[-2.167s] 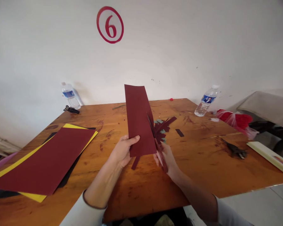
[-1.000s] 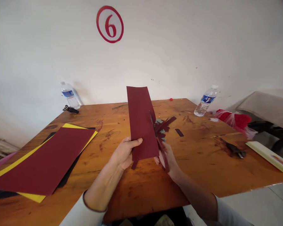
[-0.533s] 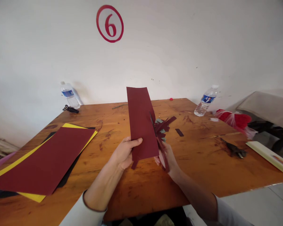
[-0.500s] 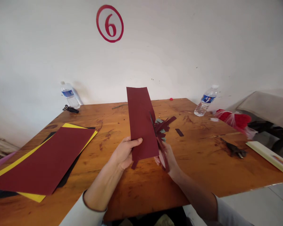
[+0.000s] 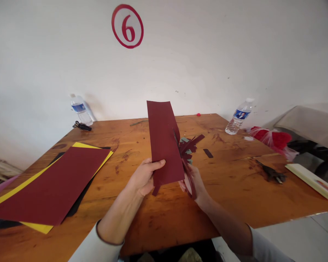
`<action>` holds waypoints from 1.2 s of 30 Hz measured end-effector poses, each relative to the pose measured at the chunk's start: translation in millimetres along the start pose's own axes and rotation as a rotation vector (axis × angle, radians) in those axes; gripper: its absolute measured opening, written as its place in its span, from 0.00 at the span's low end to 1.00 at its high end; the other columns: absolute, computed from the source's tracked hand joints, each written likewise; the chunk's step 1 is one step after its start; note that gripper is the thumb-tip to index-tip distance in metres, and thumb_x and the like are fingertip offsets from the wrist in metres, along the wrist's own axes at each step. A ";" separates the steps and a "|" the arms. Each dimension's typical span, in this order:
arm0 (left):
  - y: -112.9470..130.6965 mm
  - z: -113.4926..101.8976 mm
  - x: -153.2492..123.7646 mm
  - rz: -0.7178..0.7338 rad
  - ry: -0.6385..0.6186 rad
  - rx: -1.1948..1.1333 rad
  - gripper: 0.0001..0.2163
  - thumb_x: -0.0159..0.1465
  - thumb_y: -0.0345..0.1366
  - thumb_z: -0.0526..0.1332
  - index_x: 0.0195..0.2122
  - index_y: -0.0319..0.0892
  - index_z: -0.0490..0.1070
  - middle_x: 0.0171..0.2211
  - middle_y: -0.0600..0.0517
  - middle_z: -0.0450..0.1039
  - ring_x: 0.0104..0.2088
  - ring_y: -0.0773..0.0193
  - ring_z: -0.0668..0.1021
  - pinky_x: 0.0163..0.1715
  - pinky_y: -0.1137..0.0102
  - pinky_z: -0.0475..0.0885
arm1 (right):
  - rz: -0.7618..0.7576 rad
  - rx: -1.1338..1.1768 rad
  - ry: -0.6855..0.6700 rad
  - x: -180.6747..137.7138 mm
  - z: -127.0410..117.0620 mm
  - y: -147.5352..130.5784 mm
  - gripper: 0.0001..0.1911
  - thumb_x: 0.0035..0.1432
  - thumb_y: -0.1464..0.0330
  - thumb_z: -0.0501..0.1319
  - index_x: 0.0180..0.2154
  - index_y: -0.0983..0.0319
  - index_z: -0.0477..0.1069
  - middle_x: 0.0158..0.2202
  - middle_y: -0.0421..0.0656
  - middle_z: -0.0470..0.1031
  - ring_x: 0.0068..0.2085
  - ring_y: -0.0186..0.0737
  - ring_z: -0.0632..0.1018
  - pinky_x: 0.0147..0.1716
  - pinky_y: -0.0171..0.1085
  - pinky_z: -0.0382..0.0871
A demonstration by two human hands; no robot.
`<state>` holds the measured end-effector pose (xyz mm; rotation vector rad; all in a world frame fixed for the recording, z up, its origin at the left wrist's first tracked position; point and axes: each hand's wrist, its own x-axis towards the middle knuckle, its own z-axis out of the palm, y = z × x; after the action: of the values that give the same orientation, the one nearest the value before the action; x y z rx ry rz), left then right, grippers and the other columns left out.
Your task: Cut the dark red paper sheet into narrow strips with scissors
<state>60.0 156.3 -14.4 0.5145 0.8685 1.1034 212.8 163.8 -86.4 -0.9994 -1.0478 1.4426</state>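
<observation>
My left hand (image 5: pixel 143 177) pinches the lower left edge of a tall dark red paper sheet (image 5: pixel 163 140), holding it upright above the wooden table (image 5: pixel 158 214). To the right of the sheet, my right hand (image 5: pixel 195 181) is closed around red-handled scissors (image 5: pixel 186 171). Their blades run up along the sheet's right edge. A thin strip of the red paper hangs below the sheet near my left thumb.
Cut red and grey-green paper strips (image 5: pixel 190 145) lie behind the sheet. Stacked red, yellow and black sheets (image 5: pixel 50 183) cover the table's left. Water bottles stand at back left (image 5: pixel 80 111) and back right (image 5: pixel 238 116). Black scissors (image 5: pixel 82 126), another pair (image 5: pixel 272 173), a red bag (image 5: pixel 273 140).
Since the earliest frame the sheet has slid down a little through my left hand and the scissors have moved slightly up its right edge. The last half second shows almost no motion.
</observation>
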 end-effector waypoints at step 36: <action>-1.6 -4.5 2.0 0.019 -0.052 0.023 0.06 0.57 0.21 0.66 0.35 0.31 0.81 0.33 0.41 0.84 0.29 0.61 0.83 0.38 0.68 0.81 | 0.030 -0.043 0.024 1.2 0.4 -0.2 0.25 0.48 0.44 0.64 0.21 0.56 0.61 0.09 0.30 0.55 0.09 0.29 0.58 0.07 0.30 0.54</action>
<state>57.6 157.3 -18.9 0.5689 0.8329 1.0937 212.4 164.9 -86.2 -1.0651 -1.0541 1.4343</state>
